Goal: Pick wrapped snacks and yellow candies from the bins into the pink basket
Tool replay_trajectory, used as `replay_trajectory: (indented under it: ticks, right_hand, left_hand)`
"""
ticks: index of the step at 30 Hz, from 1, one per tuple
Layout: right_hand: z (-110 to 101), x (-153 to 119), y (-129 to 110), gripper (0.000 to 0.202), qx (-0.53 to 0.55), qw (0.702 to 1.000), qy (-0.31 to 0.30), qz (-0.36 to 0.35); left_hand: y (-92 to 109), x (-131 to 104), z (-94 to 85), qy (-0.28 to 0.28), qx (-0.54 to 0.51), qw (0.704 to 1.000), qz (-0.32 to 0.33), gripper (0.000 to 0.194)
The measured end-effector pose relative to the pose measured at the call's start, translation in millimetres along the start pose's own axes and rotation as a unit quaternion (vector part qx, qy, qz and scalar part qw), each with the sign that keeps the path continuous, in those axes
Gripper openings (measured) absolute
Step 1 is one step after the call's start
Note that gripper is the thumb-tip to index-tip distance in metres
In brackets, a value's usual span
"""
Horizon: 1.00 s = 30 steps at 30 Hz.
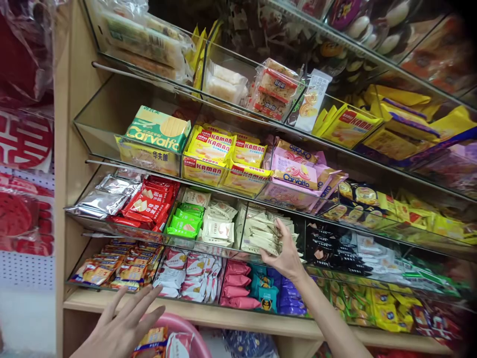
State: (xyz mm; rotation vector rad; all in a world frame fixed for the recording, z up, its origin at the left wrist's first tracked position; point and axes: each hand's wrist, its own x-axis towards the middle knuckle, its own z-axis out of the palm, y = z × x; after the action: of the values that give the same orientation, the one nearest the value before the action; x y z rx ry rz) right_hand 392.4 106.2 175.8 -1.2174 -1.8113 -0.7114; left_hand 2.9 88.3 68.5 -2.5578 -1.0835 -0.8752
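Observation:
My right hand reaches into a clear shelf bin, at the cream-coloured snack packets. Its thumb and forefinger are apart over the packets; the other fingers are partly hidden, and nothing is seen held. At the lower left, my left hand is spread open in front of the bottom shelf, holding nothing. Below and beside it stands a pink basin, partly hidden by this hand. Orange-and-blue packets and a white-and-red packet lie in the basin.
Tilted clear bins of wrapped snacks fill the wooden shelf unit. Nearby are red packets, green packets, black packets and pink packets. Clear front panels edge each row. Red goods hang at the left.

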Motion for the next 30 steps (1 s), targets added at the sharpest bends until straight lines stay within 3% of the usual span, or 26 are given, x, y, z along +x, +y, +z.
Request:
replay_trajectory:
  ticks: [3,8,10,17,21,26,30]
  right_hand:
    - [5.6,-3.8,1.6,0.088,0.016,0.998,0.052,0.026]
    - [10.6,-7.2,2.0,0.088,0.016,0.99,0.131,0.05]
    - [11.4,-8.0,1.5,0.088,0.009,0.986,0.158,0.059]
    - [12.8,-8.0,-2.4,0.084,-0.007,0.978,0.188,0.085]
    - [12.9,-8.4,-6.6,0.084,-0.004,0.972,0.213,0.102]
    - [13.4,-10.6,-12.5,0.083,0.028,0.96,0.233,0.151]
    - [13.6,-11.6,-18.1,0.08,0.025,0.95,0.253,0.183]
  left_hand:
    - [19.9,31.4,-14.2,-0.044,-0.022,0.999,0.025,0.042]
    - [63.1,92.4,-38.9,-0.144,-0.071,0.979,0.129,0.036]
    - [79.2,112.2,-41.6,-0.159,-0.072,0.969,0.172,0.037]
    - [104.4,183.7,-16.7,0.003,0.017,0.967,0.253,0.024]
    - [111.8,224.6,-0.3,0.085,0.07,0.973,0.202,0.027]
    - [121.7,245.5,17.3,0.086,0.069,0.984,0.143,0.023]
    - [123.1,246.4,18.2,0.068,0.031,0.991,0.111,0.018]
